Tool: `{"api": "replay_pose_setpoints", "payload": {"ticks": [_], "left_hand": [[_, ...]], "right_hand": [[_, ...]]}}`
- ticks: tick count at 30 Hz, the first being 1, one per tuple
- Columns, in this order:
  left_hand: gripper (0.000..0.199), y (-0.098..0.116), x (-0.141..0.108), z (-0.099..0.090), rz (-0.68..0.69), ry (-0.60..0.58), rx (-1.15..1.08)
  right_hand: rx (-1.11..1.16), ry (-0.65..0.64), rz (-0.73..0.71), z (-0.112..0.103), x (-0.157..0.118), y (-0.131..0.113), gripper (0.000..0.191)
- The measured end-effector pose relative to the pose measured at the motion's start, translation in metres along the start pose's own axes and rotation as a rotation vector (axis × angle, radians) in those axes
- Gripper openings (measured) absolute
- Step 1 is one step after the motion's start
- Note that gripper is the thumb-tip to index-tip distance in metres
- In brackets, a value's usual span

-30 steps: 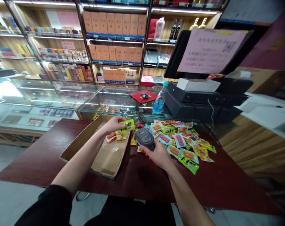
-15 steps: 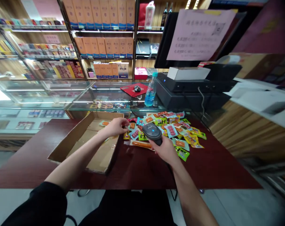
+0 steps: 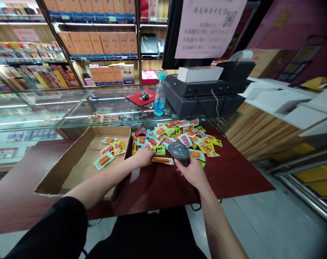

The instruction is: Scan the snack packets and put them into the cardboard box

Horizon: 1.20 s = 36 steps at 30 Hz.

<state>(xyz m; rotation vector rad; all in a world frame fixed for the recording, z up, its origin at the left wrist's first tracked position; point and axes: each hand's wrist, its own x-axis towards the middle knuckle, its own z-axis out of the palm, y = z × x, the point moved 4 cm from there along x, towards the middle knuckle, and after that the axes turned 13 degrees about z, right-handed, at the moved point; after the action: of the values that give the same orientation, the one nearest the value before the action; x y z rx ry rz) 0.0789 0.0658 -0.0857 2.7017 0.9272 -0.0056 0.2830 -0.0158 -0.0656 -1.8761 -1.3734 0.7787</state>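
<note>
My right hand is wrapped round the grip of a dark grey barcode scanner, which shows a small blue light. At the left edge of a pile of snack packets, my left hand is closed, its fingertips at a long sausage packet; whether it grips the packet is hidden. To the left, a shallow cardboard box holds several small packets, among them a sausage packet and a yellow packet.
Behind the dark red table runs a glass counter with a blue bottle, a mouse on a red mat, and a monitor above black equipment. A scanner cable hangs by my right wrist.
The view has shifted to the right. My left hand has moved from near the box's right edge to the long sausage packet. Packets in the box that my arm covered now show.
</note>
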Motion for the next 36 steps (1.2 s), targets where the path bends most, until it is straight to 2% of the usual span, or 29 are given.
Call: {"api": "replay_pose_setpoints", "payload": {"ticks": [3,5,9,12,15,23,31,36], "left_hand": [[0.028,-0.008,-0.001,-0.004,-0.047,0.054,-0.099],[0.023,-0.017,-0.003,-0.013,-0.056,0.109,-0.208],[0.026,-0.04,-0.018,-0.051,-0.049,0.23,-0.42],[0.036,-0.054,-0.036,-0.079,-0.05,0.256,-0.592],[0.039,-0.063,-0.052,-0.095,-0.079,0.276,-0.727],[0.039,-0.071,-0.063,-0.098,-0.155,0.249,-0.797],[0.04,-0.08,-0.062,-0.094,-0.143,0.24,-0.812],[0.036,-0.08,-0.063,-0.094,-0.149,0.28,-0.825]], "right_hand": [[0.022,-0.015,0.015,0.001,-0.001,0.0,0.031],[0.034,-0.024,0.023,0.002,-0.001,-0.001,0.029],[0.048,-0.036,0.043,0.003,-0.001,-0.004,0.028],[0.048,-0.043,0.051,0.005,-0.002,-0.008,0.028],[0.045,-0.057,0.025,0.007,-0.004,-0.015,0.027],[0.028,-0.111,-0.027,0.015,-0.01,-0.033,0.025],[0.016,-0.104,-0.047,0.017,-0.009,-0.033,0.027],[-0.008,-0.079,-0.075,0.017,-0.008,-0.033,0.03]]}}
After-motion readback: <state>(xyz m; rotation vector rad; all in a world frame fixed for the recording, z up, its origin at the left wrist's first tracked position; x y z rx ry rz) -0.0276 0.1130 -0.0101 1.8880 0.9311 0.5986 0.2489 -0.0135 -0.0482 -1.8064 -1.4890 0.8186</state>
